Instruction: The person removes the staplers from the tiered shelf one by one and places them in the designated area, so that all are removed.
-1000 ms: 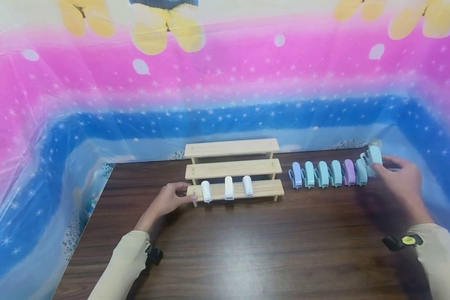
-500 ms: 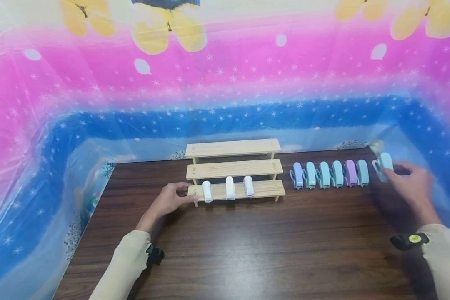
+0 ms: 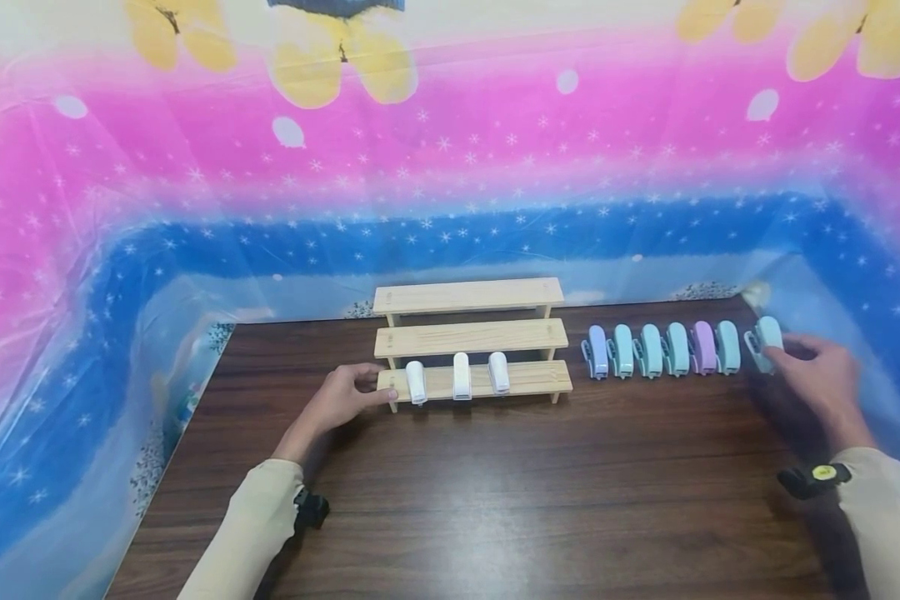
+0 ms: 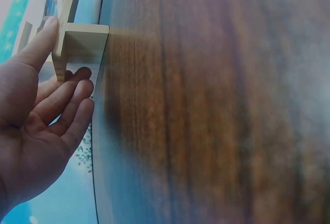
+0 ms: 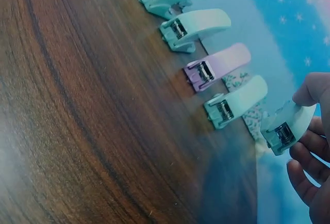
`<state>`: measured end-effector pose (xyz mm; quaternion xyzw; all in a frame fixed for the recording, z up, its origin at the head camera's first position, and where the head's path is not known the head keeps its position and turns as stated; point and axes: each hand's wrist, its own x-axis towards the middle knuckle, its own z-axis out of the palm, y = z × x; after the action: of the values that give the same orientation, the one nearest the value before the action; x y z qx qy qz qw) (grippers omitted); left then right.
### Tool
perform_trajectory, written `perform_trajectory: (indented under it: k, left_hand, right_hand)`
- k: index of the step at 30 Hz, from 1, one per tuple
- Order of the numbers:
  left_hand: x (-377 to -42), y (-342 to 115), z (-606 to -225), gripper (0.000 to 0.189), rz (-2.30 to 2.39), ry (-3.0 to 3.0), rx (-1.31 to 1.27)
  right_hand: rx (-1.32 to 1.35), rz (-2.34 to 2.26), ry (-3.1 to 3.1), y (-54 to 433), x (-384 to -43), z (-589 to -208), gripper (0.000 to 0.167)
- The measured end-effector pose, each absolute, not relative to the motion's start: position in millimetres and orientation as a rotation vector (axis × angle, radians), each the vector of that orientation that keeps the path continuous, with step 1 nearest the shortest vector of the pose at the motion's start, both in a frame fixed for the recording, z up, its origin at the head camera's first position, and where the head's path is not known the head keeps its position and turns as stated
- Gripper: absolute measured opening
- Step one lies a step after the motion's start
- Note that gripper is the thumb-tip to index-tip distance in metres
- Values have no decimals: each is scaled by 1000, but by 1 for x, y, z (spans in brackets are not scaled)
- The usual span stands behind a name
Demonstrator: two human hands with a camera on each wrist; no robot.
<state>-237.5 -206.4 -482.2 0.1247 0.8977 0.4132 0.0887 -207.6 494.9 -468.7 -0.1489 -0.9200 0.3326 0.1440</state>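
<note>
My right hand (image 3: 821, 375) pinches a mint green plastic clip (image 3: 765, 343) between thumb and fingers, at the right end of a row of clips. In the right wrist view that clip (image 5: 286, 128) stands apart from its mint neighbour (image 5: 237, 102); whether it touches the table I cannot tell. A tiered wooden stand (image 3: 468, 340) has three white clips (image 3: 461, 379) on its lowest step. My left hand (image 3: 345, 398) grips the left end of that step (image 4: 62, 43), thumb on top and fingers below.
The row right of the stand runs from a periwinkle clip (image 3: 597, 352) through several mint clips (image 3: 650, 350) and a purple clip (image 3: 703, 347). Beneath lies a dark wood-grain table (image 3: 495, 492). A printed pink and blue cloth (image 3: 450, 167) hangs behind and at the sides.
My right hand has carried the mint clip from up against the row's last clip out to the right, then lowered it toward the table. My left hand has stayed on the stand.
</note>
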Motion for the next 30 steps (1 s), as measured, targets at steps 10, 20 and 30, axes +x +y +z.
perform_trajectory:
  k: [10, 20, 30]
  left_hand:
    - [-238, -206, -483, 57, 1226, 2682, 364]
    - [-237, -207, -483, 58, 1225, 2681, 351]
    - [-236, -206, -481, 56, 1216, 2698, 360]
  right_hand:
    - [-513, 1008, -2712, 502, -211, -486, 74]
    - [-591, 1060, -2749, 499, -219, -494, 82]
    - [-581, 1080, -2755, 500, -222, -499, 80]
